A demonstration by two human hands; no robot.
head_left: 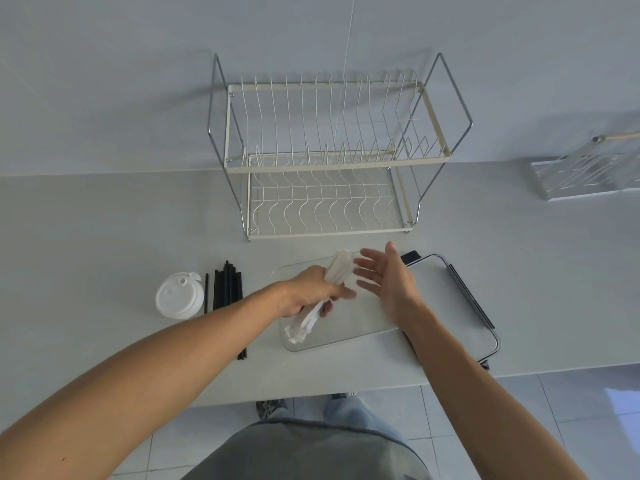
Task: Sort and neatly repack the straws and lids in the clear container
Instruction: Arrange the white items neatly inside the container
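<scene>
The clear container (346,327) lies flat on the pale counter (104,220) in front of the person, a shallow see-through tray with rounded corners, its right side resting over a white lid-like board (446,306) with a metal rim; above the tray a bundle of white wrapped straws (337,271) runs slantwise, its upper end near the tray's far edge and its lower end fanned out loosely over the near left corner; the wrappers look papery and a little blurred. To the left of the tray a row of black straws (227,285) lies side by side on the counter, pointing away from the person, and just beside them sits a stack of white cup lids (179,295), round, with a sip flap at the top. The left hand (311,289) reaches in from the left with its back upward and grips the white bundle about the middle, fingers curled round it; the right hand (384,275) hovers just beside the bundle's upper end, palm turned towards it, fingers straight and spread, holding nothing. Behind stands a two-tier wire dish rack (329,150).
</scene>
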